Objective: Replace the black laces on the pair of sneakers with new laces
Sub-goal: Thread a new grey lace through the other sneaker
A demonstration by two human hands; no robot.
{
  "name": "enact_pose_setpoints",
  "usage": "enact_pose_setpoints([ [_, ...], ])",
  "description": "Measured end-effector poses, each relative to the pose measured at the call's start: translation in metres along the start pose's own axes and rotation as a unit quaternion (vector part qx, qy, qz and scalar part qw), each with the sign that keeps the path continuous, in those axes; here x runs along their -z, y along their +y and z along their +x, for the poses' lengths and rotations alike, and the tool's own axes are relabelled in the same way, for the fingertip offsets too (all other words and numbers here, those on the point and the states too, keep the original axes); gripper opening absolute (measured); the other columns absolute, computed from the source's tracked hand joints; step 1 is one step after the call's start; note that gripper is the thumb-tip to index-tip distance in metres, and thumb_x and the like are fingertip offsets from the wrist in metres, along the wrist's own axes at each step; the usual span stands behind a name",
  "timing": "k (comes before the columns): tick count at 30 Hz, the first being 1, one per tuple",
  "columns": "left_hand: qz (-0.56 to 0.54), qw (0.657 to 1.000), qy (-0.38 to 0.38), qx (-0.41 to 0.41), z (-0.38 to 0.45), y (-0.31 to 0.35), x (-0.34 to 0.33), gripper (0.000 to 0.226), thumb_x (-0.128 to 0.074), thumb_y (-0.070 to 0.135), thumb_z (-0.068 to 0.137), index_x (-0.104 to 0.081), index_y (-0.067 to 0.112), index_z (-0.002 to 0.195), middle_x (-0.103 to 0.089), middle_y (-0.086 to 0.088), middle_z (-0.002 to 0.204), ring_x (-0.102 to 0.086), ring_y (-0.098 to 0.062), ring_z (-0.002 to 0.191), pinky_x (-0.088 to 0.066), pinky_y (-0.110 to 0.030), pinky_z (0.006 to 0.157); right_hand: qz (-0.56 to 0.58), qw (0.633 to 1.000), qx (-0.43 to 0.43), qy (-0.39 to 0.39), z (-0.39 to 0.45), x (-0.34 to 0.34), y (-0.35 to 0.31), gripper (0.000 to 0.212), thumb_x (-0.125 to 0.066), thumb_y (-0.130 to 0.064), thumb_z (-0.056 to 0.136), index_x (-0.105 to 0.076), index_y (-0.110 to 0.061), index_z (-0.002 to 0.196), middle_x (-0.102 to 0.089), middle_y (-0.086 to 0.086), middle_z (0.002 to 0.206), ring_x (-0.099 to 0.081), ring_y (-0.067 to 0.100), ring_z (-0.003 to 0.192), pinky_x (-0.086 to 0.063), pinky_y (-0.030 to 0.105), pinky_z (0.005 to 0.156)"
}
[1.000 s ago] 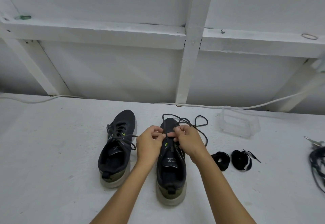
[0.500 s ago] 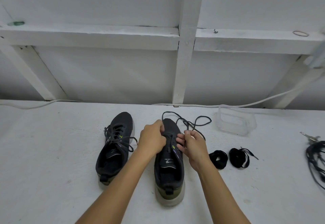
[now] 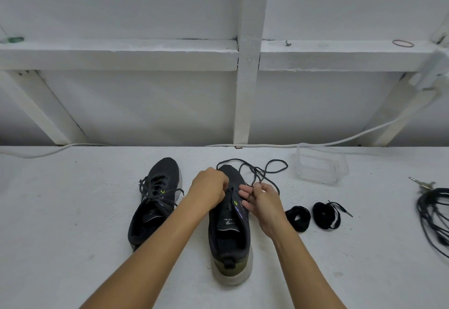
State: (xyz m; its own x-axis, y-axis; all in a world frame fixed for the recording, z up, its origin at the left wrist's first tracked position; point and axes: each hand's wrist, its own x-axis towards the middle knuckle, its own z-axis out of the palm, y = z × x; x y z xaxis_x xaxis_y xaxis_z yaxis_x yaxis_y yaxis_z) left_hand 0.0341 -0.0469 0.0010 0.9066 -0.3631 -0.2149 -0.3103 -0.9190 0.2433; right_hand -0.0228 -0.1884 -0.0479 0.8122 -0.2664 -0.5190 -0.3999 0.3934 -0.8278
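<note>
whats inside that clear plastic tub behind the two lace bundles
The clear plastic tub looks empty: the white table shows through its walls and nothing dark sits inside. Glare blurs its floor, so something small and clear could go unseen.

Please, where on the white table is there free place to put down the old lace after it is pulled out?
Bare table lies left of the left sneaker, and also near the front edge right of the right forearm, below the two lace bundles. It is crowded around the right sneaker, the loose lace, the clear container and the cord pile.
</note>
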Motion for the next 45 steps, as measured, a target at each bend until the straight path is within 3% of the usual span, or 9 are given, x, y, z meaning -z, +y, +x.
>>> enact_pose_setpoints([
  [6, -0.212, 0.977, 0.026, 0.016, -0.01, -0.017, -0.002, 0.011, -0.065, 0.019, 0.092, -0.065, 0.027, 0.084, -0.061, 0.011, 0.077, -0.056, -0.01, 0.072, -0.036, -0.016, 0.058, -0.039, 0.999, 0.027, -0.01, -0.003, 0.0, 0.007, 0.019, -0.049, -0.016, 0.105, -0.051, -0.009, 0.123, -0.076, 0.002, 0.107, -0.074, 0.007, 0.095, -0.057, 0.022, 0.076],
  [9, -0.276, 0.961, 0.018, 0.023, -0.014, -0.016, -0.002, 0.012, -0.066, 0.023, 0.092, -0.064, 0.029, 0.082, -0.064, 0.01, 0.084, -0.055, -0.004, 0.068, -0.036, -0.013, 0.057, -0.028, 0.999, 0.034, -0.007, -0.004, -0.002, 0.009, 0.019, -0.049, -0.018, 0.106, -0.053, -0.007, 0.12, -0.075, 0.002, 0.108, -0.074, 0.006, 0.094, -0.056, 0.021, 0.075],
  [13, -0.171, 0.979, 0.11, 0.006, -0.013, -0.011, -0.009, 0.006, -0.062, 0.025, 0.093, -0.061, 0.028, 0.087, -0.05, 0.011, 0.103, -0.048, -0.012, 0.1, -0.041, -0.025, 0.08, 0.048, 0.998, 0.031, 0.01, -0.007, 0.0, 0.011, 0.018, -0.056, -0.02, 0.103, -0.059, -0.005, 0.113, -0.075, 0.006, 0.106, -0.075, 0.011, 0.091, -0.058, 0.022, 0.073],
  [16, -0.177, 0.979, 0.082, -0.055, -0.011, -0.008, -0.012, 0.003, -0.062, 0.02, 0.093, -0.062, 0.022, 0.092, -0.056, 0.011, 0.093, -0.056, -0.008, 0.085, -0.037, -0.01, 0.067, 0.034, 0.997, 0.047, 0.047, -0.008, 0.0, 0.01, 0.015, -0.062, -0.021, 0.101, -0.062, -0.008, 0.106, -0.075, 0.006, 0.087, -0.07, 0.011, 0.072, -0.056, 0.021, 0.062],
  [19, -0.239, 0.969, 0.06, -0.032, -0.01, -0.012, -0.015, 0.005, -0.064, 0.018, 0.09, -0.065, 0.024, 0.09, -0.065, 0.008, 0.086, -0.057, -0.001, 0.067, -0.039, -0.006, 0.06, 0.024, 0.997, 0.047, 0.056, -0.006, 0.001, 0.01, 0.014, -0.065, -0.019, 0.098, -0.061, -0.008, 0.105, -0.073, 0.005, 0.076, -0.059, 0.01, 0.059, -0.05, 0.021, 0.052],
  [26, -0.226, 0.972, 0.057, -0.016, -0.003, -0.011, -0.025, 0.021, -0.065, 0.01, 0.083, -0.076, 0.02, 0.098, -0.066, 0.012, 0.077, -0.057, 0.001, 0.068, -0.04, -0.002, 0.062, 0.027, 0.996, 0.08, 0.025, -0.005, 0.004, 0.01, 0.018, -0.072, 0.006, 0.087, -0.061, -0.005, 0.096, -0.076, 0.01, 0.086, -0.073, 0.016, 0.079, -0.058, 0.023, 0.069],
  [31, -0.223, 0.973, 0.062, -0.014, 0.001, -0.012, -0.034, 0.016, -0.067, 0.017, 0.09, -0.076, 0.02, 0.103, -0.065, 0.011, 0.084, -0.055, 0.001, 0.07, -0.037, -0.005, 0.065, -0.139, 0.976, 0.153, 0.065, 0.0, 0.007, 0.009, 0.012, -0.076, -0.011, 0.087, -0.065, -0.014, 0.09, -0.064, 0.0, 0.06, -0.063, 0.015, 0.064, -0.057, 0.041, 0.078],
  [40, -0.243, 0.963, 0.114, -0.015, -0.002, -0.014, -0.048, 0.012, -0.069, 0.021, 0.09, -0.076, 0.024, 0.099, -0.064, 0.01, 0.09, -0.053, 0.003, 0.071, -0.035, -0.001, 0.064, -0.25, 0.939, 0.22, 0.083, 0.0, -0.001, 0.009, 0.014, -0.076, -0.015, 0.087, -0.063, -0.02, 0.083, -0.067, 0.002, 0.065, -0.055, 0.003, 0.054, -0.044, 0.016, 0.06],
  [45, -0.262, 0.957, 0.121, -0.011, -0.001, -0.014, -0.052, 0.012, -0.07, 0.019, 0.089, -0.077, 0.021, 0.098, -0.065, 0.008, 0.091, -0.052, 0.003, 0.07, -0.035, -0.003, 0.066, -0.278, 0.926, 0.239, 0.089, 0.002, -0.004, 0.008, 0.013, -0.074, -0.009, 0.087, -0.066, -0.019, 0.084, -0.069, -0.006, 0.069, -0.062, -0.001, 0.065, -0.043, 0.008, 0.062],
])
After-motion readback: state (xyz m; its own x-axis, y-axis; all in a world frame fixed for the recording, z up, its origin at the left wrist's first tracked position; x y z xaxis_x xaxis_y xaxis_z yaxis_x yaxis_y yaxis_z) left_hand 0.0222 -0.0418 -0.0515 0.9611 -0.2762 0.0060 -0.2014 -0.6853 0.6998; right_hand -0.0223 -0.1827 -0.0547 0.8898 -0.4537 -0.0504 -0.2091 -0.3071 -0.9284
